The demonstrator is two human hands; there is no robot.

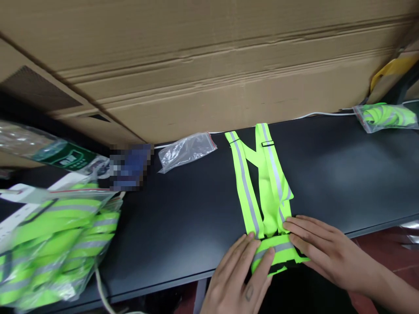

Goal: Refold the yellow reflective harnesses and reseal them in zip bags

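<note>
Pressing on a folded lime reflective band (273,255), the left hand (234,279) curls its fingers over it, pinching or not I cannot tell; the right hand (322,248) lies flat, fingers spread. The vest's straps (270,183) run ahead across a black table (330,174); beyond lie a clear plastic bag (186,151) and a cardboard box (209,74).

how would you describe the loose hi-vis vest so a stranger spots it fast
On the black desk below the cardboard box, the left hand and right hand rest on a neon reflective vest. Unlike the bagged vests left and right, it lies unwrapped.
</note>
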